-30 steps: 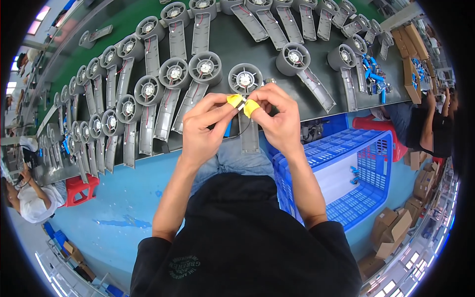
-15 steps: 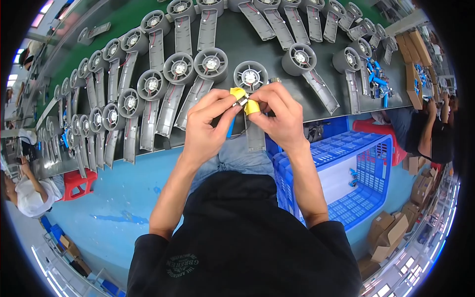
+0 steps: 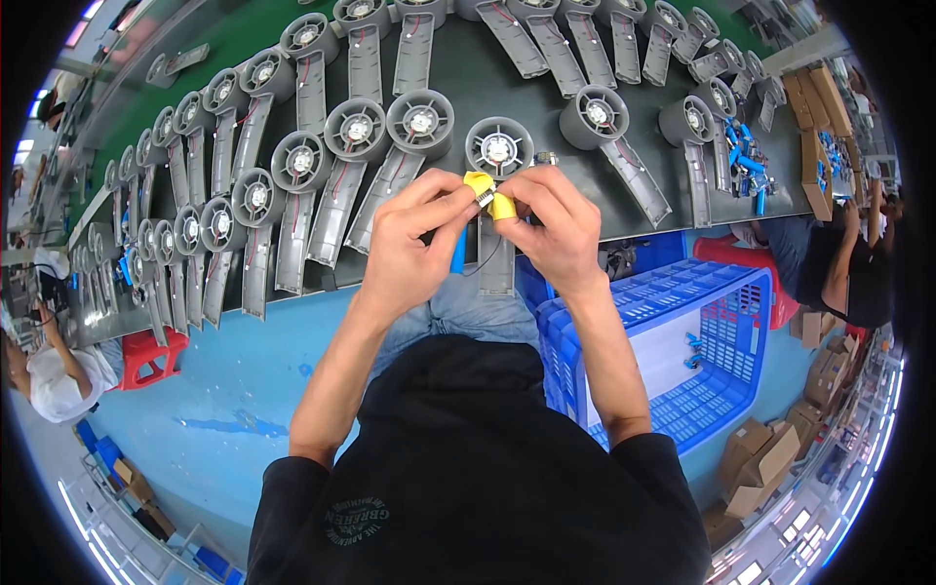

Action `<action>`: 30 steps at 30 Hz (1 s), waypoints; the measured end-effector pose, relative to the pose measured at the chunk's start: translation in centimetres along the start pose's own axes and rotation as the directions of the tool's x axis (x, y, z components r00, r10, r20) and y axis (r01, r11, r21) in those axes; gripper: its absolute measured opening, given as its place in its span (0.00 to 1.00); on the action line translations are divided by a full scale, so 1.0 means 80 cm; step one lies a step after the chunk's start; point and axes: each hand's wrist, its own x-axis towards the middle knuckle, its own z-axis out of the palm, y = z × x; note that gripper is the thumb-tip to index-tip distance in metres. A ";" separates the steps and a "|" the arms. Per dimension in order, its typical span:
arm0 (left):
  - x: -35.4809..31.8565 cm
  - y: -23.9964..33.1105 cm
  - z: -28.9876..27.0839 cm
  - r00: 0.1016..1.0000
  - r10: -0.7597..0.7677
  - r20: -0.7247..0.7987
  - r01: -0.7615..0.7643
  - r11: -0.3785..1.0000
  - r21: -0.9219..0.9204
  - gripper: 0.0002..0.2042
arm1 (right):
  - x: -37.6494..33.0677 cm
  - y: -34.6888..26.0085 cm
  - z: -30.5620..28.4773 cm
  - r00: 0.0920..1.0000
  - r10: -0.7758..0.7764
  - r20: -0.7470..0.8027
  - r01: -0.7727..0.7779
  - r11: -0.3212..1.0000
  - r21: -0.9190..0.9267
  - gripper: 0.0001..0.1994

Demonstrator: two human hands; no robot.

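Note:
Both hands meet over the table's near edge, in front of a grey fan housing [image 3: 499, 127] with a handle half. My left hand [image 3: 417, 239] pinches a small circuit board [image 3: 485, 197] with yellow tape [image 3: 478, 181] on it. With thumb and fingers, my right hand [image 3: 556, 226] grips a flap of yellow tape [image 3: 504, 207] at the board's right side. Below the left fingers a blue cylindrical cell [image 3: 458, 252] shows, and a thin dark wire curves beside it. The fingers partly cover the board, so its connections cannot be made out.
Rows of grey fan housings [image 3: 421, 121] stand on the dark table [image 3: 487, 68]. Blue cells [image 3: 746, 156] lie in a heap at the right, near a cardboard box [image 3: 815, 185]. A blue crate [image 3: 663, 292] stands by my right arm. Other people sit at both sides.
Both hands keep hold of the board and tape with barely any movement. The view has shifted slightly, and more of the blue cell shows below the left hand.

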 end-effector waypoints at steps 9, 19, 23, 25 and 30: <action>0.012 0.005 -0.012 0.993 0.018 0.113 -0.019 1.000 0.014 0.09 | 0.003 0.006 -0.007 0.999 -0.026 0.043 0.026 1.000 0.006 0.13; 0.008 0.000 -0.016 0.990 0.036 0.139 -0.037 0.999 0.002 0.09 | 0.004 0.003 -0.009 0.998 -0.024 0.063 0.022 0.999 0.032 0.14; 0.007 0.005 -0.015 0.990 0.000 0.143 0.008 0.999 -0.053 0.08 | 0.004 0.005 -0.012 0.997 -0.045 0.068 0.042 0.998 0.047 0.14; 0.010 0.006 -0.016 0.986 0.026 0.163 -0.021 0.999 -0.033 0.08 | 0.003 0.006 -0.012 0.998 -0.043 0.051 0.041 0.998 0.047 0.14; 0.009 0.009 -0.006 0.992 -0.072 0.100 0.080 0.994 -0.070 0.08 | 0.006 -0.020 -0.019 0.988 0.137 0.070 -0.133 0.990 -0.048 0.12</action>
